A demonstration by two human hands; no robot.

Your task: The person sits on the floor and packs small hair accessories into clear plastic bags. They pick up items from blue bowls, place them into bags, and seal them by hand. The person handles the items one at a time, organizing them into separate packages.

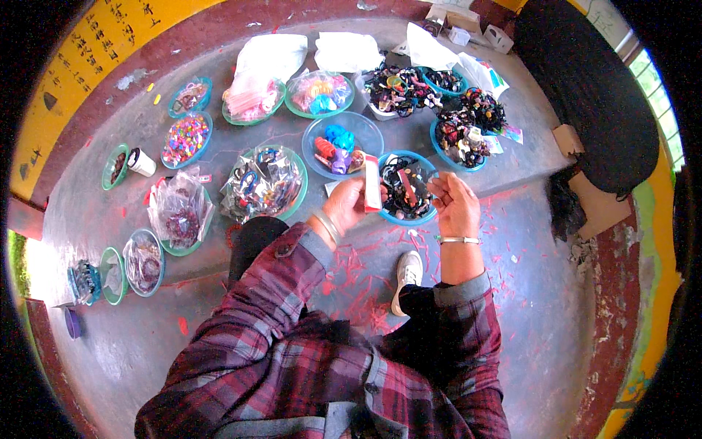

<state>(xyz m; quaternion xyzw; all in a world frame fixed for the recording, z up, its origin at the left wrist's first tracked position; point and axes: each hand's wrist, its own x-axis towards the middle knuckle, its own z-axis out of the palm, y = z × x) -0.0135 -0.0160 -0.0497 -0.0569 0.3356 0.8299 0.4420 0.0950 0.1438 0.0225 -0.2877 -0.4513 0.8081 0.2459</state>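
Observation:
My left hand [346, 203] is closed around a narrow white card with red edges [372, 184], held upright. To its right, my right hand [458, 208] is raised with the fingers bent together. Anything between those fingertips is too small to make out. Below and between both hands sits a blue bowl [398, 220] of black hair ties and small trinkets [420, 201]. A dark red strip [407, 183] shows over that bowl; whether it lies inside or hangs above, I cannot tell. Just beyond stands a clear blue basin [310, 137] with colourful coiled pieces [340, 137].
Left of my hands stands a green bowl of small packaged items [265, 183]. A bowl of colourful beads [186, 139] and bagged goods [179, 212] are farther left. Heaped dark hair ties [402, 88] stand at the back. Red scraps [365, 293] litter the floor by my shoe [408, 272].

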